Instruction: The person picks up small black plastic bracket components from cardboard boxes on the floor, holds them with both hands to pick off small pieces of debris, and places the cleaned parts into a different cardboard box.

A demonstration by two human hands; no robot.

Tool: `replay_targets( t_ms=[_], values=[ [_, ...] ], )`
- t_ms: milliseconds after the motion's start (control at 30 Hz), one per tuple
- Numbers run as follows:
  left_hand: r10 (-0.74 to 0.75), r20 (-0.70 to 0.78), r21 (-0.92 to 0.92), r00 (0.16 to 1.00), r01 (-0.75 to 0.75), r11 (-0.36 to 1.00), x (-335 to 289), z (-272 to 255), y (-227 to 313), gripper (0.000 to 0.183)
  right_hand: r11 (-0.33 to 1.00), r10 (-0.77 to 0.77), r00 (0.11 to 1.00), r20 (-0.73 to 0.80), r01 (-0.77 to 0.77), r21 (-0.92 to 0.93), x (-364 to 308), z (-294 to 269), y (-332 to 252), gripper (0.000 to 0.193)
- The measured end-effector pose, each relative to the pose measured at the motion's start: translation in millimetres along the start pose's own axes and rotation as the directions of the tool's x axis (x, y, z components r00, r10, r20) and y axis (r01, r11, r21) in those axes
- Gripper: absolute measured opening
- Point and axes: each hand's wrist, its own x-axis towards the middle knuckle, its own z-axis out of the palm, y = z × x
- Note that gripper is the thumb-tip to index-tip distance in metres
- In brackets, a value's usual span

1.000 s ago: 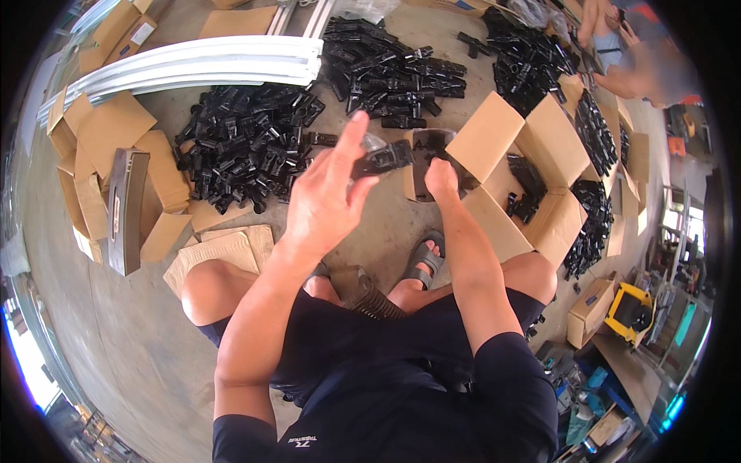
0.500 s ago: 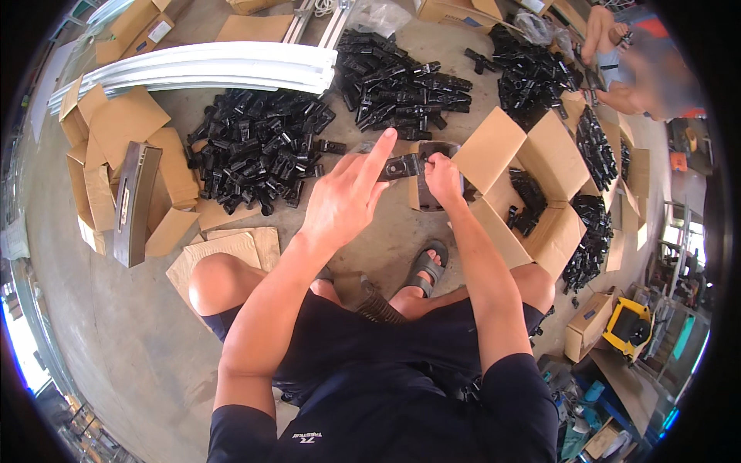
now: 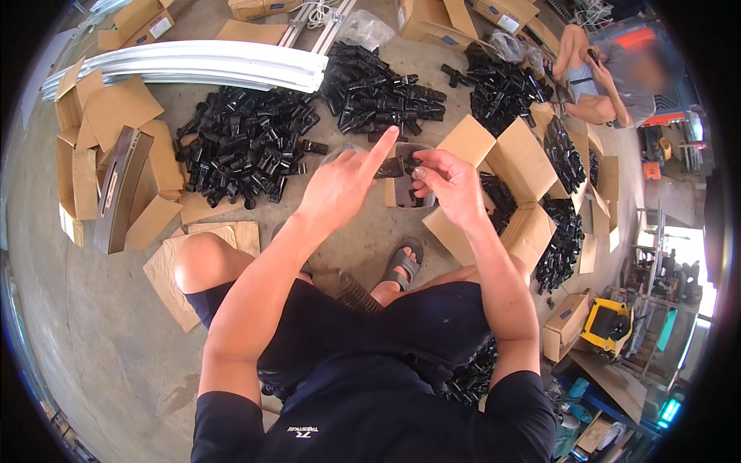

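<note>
In the head view, the left hand (image 3: pixel 337 189) gripped a black part (image 3: pixel 391 167), index finger extended; the right hand (image 3: pixel 458 187) pinched its other end. The part was above the floor (image 3: pixel 116 324), near a grey container (image 3: pixel 402 190). The dark shirt (image 3: pixel 370 417) bore white lettering (image 3: pixel 302 432); an upper-left carton (image 3: pixel 141 35) carried a white label (image 3: pixel 160 28).

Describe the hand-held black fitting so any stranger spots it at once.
Find the large open cardboard box right of centre. Just left of it are the right hand and left hand. The black fitting is held between them, unlike the heaped fittings.
</note>
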Motion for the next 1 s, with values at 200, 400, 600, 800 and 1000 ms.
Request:
replay_targets(
  t_ms=[200,400,600,800,1000],
  values=[
    [-0.014,0.049,0.060,0.999,0.011,0.998,-7.0,5.3,6.5,0.101,0.975,-0.220,0.971,-0.093,0.215,-0.062,-5.6,28.9,4.9,0.017],
    [-0.015,0.042,0.064,0.999,0.012,0.998,-10.4,7.0,8.2,0.101,0.833,-0.468,0.884,-0.026,0.431,-0.347,-3.2,39.2,15.4,0.017],
    [-0.030,0.051,0.073,0.998,0.026,0.997,-7.8,7.9,10.0,0.102,0.602,-0.666,0.738,0.112,0.619,-0.504,4.6,39.7,28.5,0.017],
    [-0.039,0.061,0.083,0.997,0.034,0.996,-7.5,10.3,6.6,0.103,0.441,-0.713,0.670,0.206,0.657,-0.611,6.1,41.5,27.5,0.023],
    [-0.052,0.073,0.117,0.996,0.043,0.992,-8.7,11.1,3.5,0.101,0.373,-0.658,0.703,0.270,0.615,-0.695,2.7,48.2,26.8,0.030]
  ],
)
